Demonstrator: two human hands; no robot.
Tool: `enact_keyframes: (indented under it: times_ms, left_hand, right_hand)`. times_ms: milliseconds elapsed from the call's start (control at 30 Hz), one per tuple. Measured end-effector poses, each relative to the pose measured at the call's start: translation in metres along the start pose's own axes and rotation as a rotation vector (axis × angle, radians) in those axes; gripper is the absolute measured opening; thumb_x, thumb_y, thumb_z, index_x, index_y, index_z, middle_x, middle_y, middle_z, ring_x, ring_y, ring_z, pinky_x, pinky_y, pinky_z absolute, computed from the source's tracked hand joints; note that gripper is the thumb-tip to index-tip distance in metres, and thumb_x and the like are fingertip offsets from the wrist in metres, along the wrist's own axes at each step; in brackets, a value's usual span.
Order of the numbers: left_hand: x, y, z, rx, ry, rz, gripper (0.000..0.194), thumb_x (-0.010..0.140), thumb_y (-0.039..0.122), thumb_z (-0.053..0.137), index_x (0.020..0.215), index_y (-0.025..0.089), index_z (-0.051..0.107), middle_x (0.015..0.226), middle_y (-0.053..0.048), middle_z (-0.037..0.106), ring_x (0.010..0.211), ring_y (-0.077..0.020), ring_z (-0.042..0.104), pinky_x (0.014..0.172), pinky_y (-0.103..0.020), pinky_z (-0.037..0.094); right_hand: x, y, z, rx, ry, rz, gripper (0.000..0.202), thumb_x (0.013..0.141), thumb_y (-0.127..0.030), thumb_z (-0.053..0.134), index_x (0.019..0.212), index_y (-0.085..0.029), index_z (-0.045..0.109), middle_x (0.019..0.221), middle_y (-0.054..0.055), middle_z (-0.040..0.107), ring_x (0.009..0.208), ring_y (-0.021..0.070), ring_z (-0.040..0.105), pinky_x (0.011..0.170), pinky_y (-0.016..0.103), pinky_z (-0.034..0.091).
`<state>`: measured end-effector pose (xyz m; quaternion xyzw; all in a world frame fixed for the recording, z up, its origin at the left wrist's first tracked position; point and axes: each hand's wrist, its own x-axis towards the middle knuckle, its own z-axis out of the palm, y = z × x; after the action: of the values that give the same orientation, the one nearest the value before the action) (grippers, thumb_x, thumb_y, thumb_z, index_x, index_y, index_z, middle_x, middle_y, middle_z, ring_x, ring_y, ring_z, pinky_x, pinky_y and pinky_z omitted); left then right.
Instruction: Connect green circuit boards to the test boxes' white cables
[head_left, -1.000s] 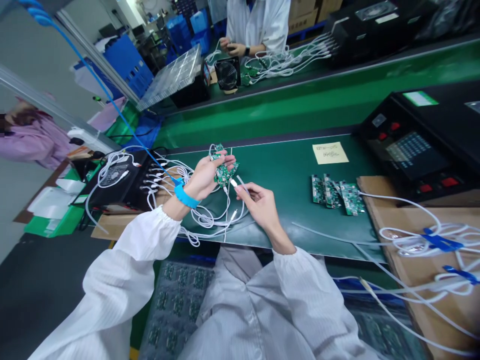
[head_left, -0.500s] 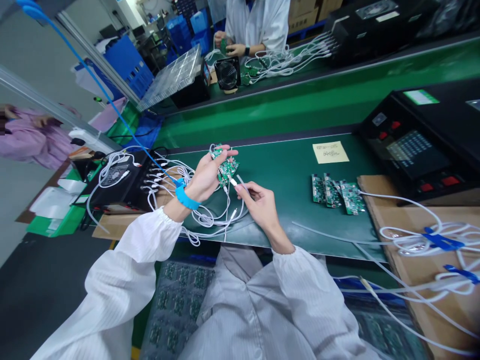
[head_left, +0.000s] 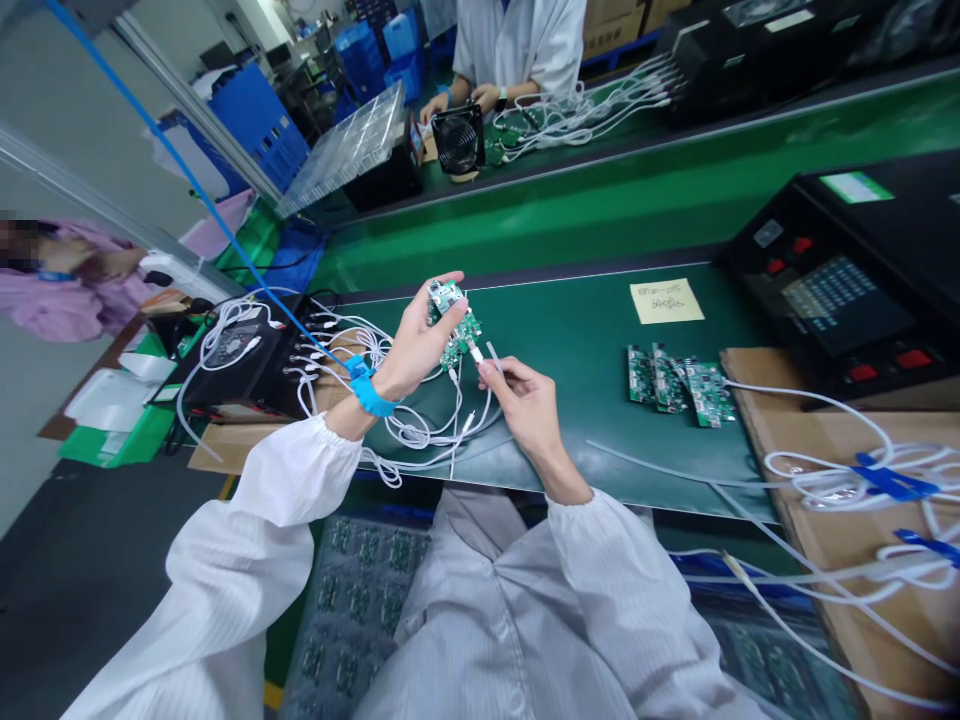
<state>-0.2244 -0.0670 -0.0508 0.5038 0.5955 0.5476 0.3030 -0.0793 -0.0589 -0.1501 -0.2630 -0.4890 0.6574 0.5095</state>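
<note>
My left hand (head_left: 417,345), with a blue wrist strap (head_left: 369,388), is closed on a green circuit board (head_left: 466,326), its thumb across the upper part. More green board shows just below, close to the same hand. My right hand (head_left: 527,400) pinches the white plug of a cable (head_left: 476,353) at the board's lower edge; whether it is fully seated I cannot tell. Below the hands, white cables (head_left: 420,425) lie coiled on the green bench. Further right, several circuit boards (head_left: 670,380) lie side by side, one with a white cable at its edge.
A black box with cable sockets (head_left: 247,370) stands left. At right are a black tester with a screen (head_left: 847,290) and bundled cables (head_left: 892,480) on cardboard. A yellow note (head_left: 667,300) lies on the bench. Across it, a co-worker's hands (head_left: 487,97) are near a fan (head_left: 460,140).
My left thumb has moved over the face of the board, and the board is turned a little. My right hand still pinches the plug. The co-worker's hands have lowered toward the bench.
</note>
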Motion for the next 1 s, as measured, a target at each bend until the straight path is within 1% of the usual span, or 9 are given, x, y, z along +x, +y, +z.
enact_keyframes:
  times_ms: [167, 267, 400, 467, 567, 633, 733, 833, 1000]
  left_hand:
    - [0.000, 0.008, 0.000, 0.044, 0.054, -0.060, 0.029, 0.087, 0.034, 0.079, 0.109, 0.019, 0.066, 0.097, -0.004, 0.067, 0.086, -0.0160, 0.063, 0.079, -0.028, 0.052]
    - [-0.001, 0.014, -0.004, -0.007, 0.003, -0.124, 0.025, 0.083, 0.030, 0.082, 0.094, 0.018, 0.064, 0.088, -0.003, 0.064, 0.078, -0.0146, 0.061, 0.078, -0.029, 0.051]
    - [0.000, 0.018, -0.012, -0.030, -0.043, -0.203, 0.022, 0.083, 0.022, 0.081, 0.094, 0.018, 0.062, 0.085, -0.001, 0.061, 0.072, -0.0145, 0.063, 0.077, -0.030, 0.050]
    - [0.000, 0.018, -0.015, 0.001, -0.041, -0.195, 0.022, 0.082, 0.021, 0.081, 0.095, 0.019, 0.063, 0.083, -0.001, 0.061, 0.070, -0.0143, 0.063, 0.075, -0.030, 0.049]
    - [-0.001, 0.017, -0.017, 0.057, -0.037, -0.157, 0.022, 0.083, 0.023, 0.082, 0.094, 0.019, 0.063, 0.079, 0.000, 0.060, 0.066, -0.0121, 0.057, 0.069, -0.027, 0.046]
    - [-0.002, 0.018, -0.016, 0.084, -0.041, -0.135, 0.022, 0.083, 0.027, 0.082, 0.093, 0.019, 0.064, 0.081, -0.001, 0.060, 0.066, -0.0110, 0.053, 0.066, -0.026, 0.043]
    - [-0.003, 0.018, -0.016, 0.145, -0.053, -0.066, 0.027, 0.083, 0.038, 0.084, 0.085, 0.018, 0.065, 0.084, -0.002, 0.060, 0.070, -0.0118, 0.052, 0.067, -0.026, 0.043]
    - [-0.003, 0.015, -0.014, 0.200, -0.043, -0.012, 0.034, 0.082, 0.046, 0.084, 0.080, 0.018, 0.064, 0.077, -0.002, 0.060, 0.070, -0.0131, 0.052, 0.068, -0.027, 0.043]
    - [-0.004, 0.013, -0.008, 0.248, -0.021, -0.028, 0.039, 0.084, 0.050, 0.081, 0.073, 0.018, 0.063, 0.063, -0.001, 0.058, 0.057, -0.0122, 0.047, 0.059, -0.028, 0.037]
  right_hand:
    - [0.001, 0.001, -0.001, 0.026, 0.040, -0.005, 0.027, 0.082, -0.047, 0.081, 0.088, -0.021, 0.078, 0.083, 0.002, 0.072, 0.075, 0.0152, 0.068, 0.079, 0.031, 0.056]
    - [0.001, 0.004, -0.002, 0.000, 0.060, 0.025, 0.029, 0.082, -0.049, 0.081, 0.091, -0.021, 0.079, 0.086, 0.003, 0.074, 0.078, 0.0168, 0.070, 0.081, 0.033, 0.057]
    - [0.002, 0.008, -0.002, -0.035, 0.070, 0.071, 0.034, 0.081, -0.051, 0.080, 0.094, -0.020, 0.078, 0.089, 0.005, 0.076, 0.079, 0.0183, 0.072, 0.080, 0.034, 0.059]
    - [0.002, 0.009, -0.002, -0.035, 0.066, 0.073, 0.035, 0.081, -0.052, 0.080, 0.096, -0.019, 0.078, 0.090, 0.005, 0.077, 0.078, 0.0181, 0.072, 0.079, 0.034, 0.060]
    - [0.003, 0.010, -0.002, -0.024, 0.072, 0.083, 0.036, 0.080, -0.051, 0.081, 0.096, -0.019, 0.079, 0.091, 0.006, 0.077, 0.077, 0.0179, 0.072, 0.079, 0.034, 0.061]
    - [0.003, 0.010, -0.002, -0.003, 0.092, 0.098, 0.036, 0.079, -0.049, 0.082, 0.098, -0.019, 0.079, 0.091, 0.006, 0.078, 0.077, 0.0178, 0.072, 0.077, 0.034, 0.061]
    - [0.004, 0.011, -0.001, 0.030, 0.113, 0.095, 0.036, 0.076, -0.047, 0.085, 0.098, -0.019, 0.080, 0.093, 0.006, 0.078, 0.076, 0.0176, 0.072, 0.076, 0.034, 0.061]
    - [0.004, 0.012, -0.001, 0.019, 0.107, 0.079, 0.037, 0.077, -0.049, 0.084, 0.098, -0.019, 0.079, 0.092, 0.006, 0.078, 0.077, 0.0181, 0.072, 0.078, 0.035, 0.062]
    - [0.006, 0.012, 0.001, 0.008, 0.126, 0.094, 0.040, 0.076, -0.055, 0.083, 0.093, -0.019, 0.077, 0.085, 0.005, 0.076, 0.076, 0.0186, 0.072, 0.079, 0.035, 0.062]
